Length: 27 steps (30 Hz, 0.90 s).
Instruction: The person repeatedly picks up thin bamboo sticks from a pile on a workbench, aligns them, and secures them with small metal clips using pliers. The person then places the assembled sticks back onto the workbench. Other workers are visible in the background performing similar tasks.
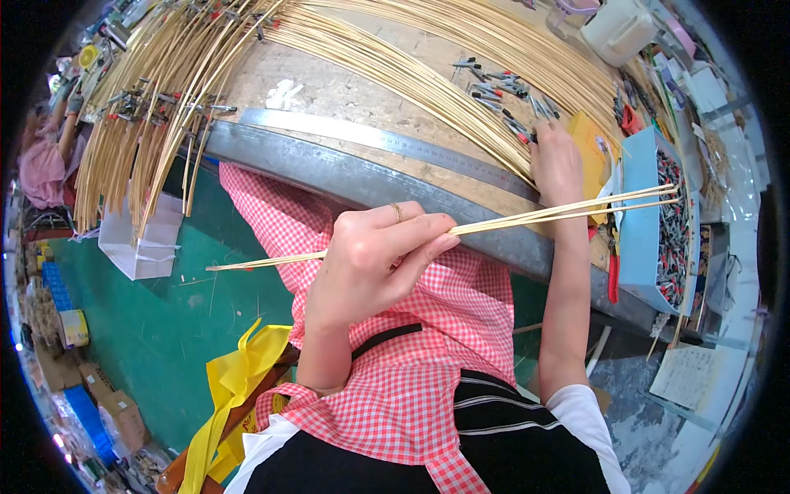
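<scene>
Bamboo strips (pixel 510 219), thin and pale, run across the middle of the view from lower left to upper right, pinched between the thumb and curled fingers of the left hand (pixel 374 255), which wears a ring and hovers above a red-and-white checked apron (pixel 411 387). The strips' far ends reach over a light blue box (pixel 638 214) filled with small dark clips. The right hand (pixel 556 165) stretches out to the wooden workbench (pixel 346 90), its fingers closed down among a scatter of small clips (pixel 502 95) at the edge of a large fan of bamboo strips (pixel 395 58); whether it actually grasps a clip cannot be told. A long metal ruler (pixel 387 140) lies along the bench's grey metal edge. A white jug (pixel 619 29) stands at the far side of the bench. Below, on the green floor (pixel 164 329), sit a white bag (pixel 144 239) and a yellow strip of cloth (pixel 234 383).
</scene>
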Available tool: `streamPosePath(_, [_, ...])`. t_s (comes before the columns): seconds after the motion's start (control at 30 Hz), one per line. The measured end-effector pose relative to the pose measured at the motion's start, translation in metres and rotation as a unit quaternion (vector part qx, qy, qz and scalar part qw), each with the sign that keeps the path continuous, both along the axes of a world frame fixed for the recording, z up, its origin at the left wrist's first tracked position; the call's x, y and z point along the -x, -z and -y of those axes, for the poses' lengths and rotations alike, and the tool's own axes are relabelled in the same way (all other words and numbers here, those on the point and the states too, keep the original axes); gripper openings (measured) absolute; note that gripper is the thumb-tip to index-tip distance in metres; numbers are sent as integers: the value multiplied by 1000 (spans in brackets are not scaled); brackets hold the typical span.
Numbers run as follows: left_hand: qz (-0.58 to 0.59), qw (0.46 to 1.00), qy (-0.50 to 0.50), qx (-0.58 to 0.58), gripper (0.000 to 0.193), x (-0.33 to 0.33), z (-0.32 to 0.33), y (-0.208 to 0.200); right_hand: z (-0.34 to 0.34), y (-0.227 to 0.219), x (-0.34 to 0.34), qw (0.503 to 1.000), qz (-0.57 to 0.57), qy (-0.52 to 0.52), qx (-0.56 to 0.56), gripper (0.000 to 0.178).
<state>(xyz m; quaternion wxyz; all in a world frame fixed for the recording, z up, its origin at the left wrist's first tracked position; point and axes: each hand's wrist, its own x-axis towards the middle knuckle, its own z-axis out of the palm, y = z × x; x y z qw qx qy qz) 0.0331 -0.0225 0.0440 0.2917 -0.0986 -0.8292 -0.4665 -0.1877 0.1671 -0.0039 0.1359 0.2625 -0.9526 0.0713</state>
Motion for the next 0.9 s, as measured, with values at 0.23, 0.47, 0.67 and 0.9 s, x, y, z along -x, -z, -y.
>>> streamPosePath(0.23, [16,1000,-13,20,9,1,4,2,-7,-5,-9,975,49,-37,213,13])
streamPosePath(0.47, [24,999,-28,20,10,2,7,6,-6,-11,-31,932,146,-47,327,16])
streamPosePath(0.67, [28,999,-29,10,10,3,7,8,-9,-6,-64,904,213,-185,322,16])
streamPosePath(0.9, [0,1000,-31,3,8,6,4,9,-19,-1,-88,975,111,-152,120,21])
